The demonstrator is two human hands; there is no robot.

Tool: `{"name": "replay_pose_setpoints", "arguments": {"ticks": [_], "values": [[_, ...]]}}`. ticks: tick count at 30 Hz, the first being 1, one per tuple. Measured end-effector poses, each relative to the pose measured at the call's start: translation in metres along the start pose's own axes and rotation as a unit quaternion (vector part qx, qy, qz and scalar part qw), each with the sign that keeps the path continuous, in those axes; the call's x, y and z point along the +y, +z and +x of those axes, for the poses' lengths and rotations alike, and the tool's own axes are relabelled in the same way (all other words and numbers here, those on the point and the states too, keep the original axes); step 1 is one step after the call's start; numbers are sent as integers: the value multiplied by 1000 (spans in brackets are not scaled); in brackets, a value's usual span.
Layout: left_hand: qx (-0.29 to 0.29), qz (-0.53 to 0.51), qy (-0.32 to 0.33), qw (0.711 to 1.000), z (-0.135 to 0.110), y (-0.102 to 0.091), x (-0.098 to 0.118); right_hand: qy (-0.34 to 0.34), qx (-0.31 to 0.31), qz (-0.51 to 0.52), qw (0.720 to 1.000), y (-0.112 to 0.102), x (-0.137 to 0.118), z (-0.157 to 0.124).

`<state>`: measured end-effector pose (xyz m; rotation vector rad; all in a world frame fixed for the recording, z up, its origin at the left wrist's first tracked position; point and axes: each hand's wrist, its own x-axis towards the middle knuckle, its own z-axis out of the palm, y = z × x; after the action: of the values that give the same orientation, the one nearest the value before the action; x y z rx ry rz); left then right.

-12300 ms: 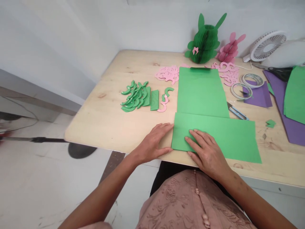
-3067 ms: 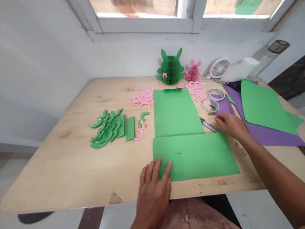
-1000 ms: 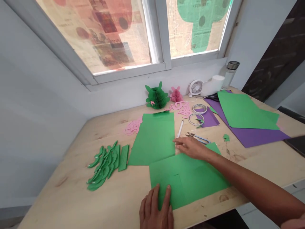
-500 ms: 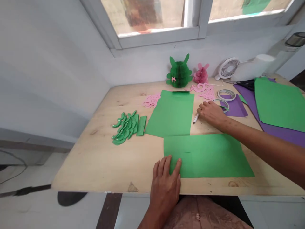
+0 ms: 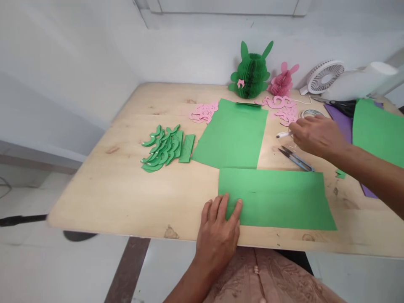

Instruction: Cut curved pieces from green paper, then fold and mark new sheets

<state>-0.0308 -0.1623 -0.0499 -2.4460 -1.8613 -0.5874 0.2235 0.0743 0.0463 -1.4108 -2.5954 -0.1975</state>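
Note:
My left hand [image 5: 219,229] lies with fingers spread on the lower left part of a green paper sheet [image 5: 277,206], which has a short dark line near its upper middle. My right hand [image 5: 318,134] is closed around a white pen [image 5: 284,134], its tip pointing left above the table. Below that hand lies a pair of blue-handled thread snips [image 5: 296,159]. A second green sheet [image 5: 233,136] meets the first at its upper left. Behind my right hand, a tape roll [image 5: 311,113] is partly hidden.
Green curved cutouts [image 5: 162,149] and a green strip [image 5: 187,148] lie left; pink cutouts [image 5: 203,112] lie farther back. A green honeycomb paper figure [image 5: 252,78], a pink one [image 5: 282,81] and a white fan [image 5: 325,78] stand along the wall. Black-handled scissors [image 5: 344,106] and green paper [image 5: 378,132] are right.
The view has tilted down. My right hand has lifted slightly with the pen, and the thread snips now show below it. My left hand stays on the sheet.

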Motion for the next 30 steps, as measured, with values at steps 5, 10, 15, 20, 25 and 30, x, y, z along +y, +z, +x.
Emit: {"name": "replay_pose_setpoints", "arguments": {"ticks": [5,10,15,20,25,30], "values": [[-4,-14,-2,1000,0,0,0,116,84,139,980,-17,-64,-44],[-10,-14,-10,1000,0,-1,1,224,76,512,826,4,-151,-67],[-20,-11,-9,1000,1,-2,0,282,52,603,744,25,-190,-74],[-6,-13,-9,1000,1,-2,0,251,44,541,802,34,-199,-87],[2,-12,-11,1000,1,-1,-1,237,47,488,839,39,-204,-89],[8,-14,-5,1000,2,-1,-2,226,48,483,845,41,-208,-86]]}}
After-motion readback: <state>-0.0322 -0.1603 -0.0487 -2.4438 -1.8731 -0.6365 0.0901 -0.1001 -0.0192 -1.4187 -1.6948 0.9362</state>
